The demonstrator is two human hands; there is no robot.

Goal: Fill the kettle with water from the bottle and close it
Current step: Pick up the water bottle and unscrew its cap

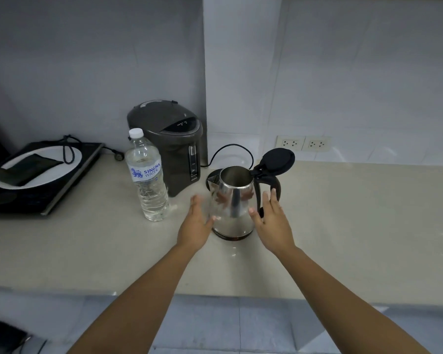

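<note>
- The steel kettle (232,200) is seen standing upright on the beige counter (343,213), directly between the two hands.
- The left hand (195,224) is held with fingers spread and empty, just beside the kettle's lower left flank; its thumb tip comes very close to the steel, but whether contact is made cannot be told.
- The right hand (273,222) is likewise held spread and empty at the kettle's right side, its fingertips raised in front of the black handle (271,183); nothing is seen to be grasped.
- The kettle's black lid (278,159) is tipped up on its hinge, above and beyond the right hand, so that the bare inside of the kettle is exposed.
- The water bottle (147,175), capped in white and holding clear water, is stood upright to the outer side of the left hand, near it but apart.
- A dark hot-water dispenser (174,146) is placed beyond the left hand, just behind the bottle and against the wall.
- A black cord (230,152) is looped on the counter beyond the kettle.
- An induction hob (36,185) bearing a white plate (69,164) is set well off to the far side of the left hand.
- Two wall sockets (303,143) are seen beyond the right hand.
</note>
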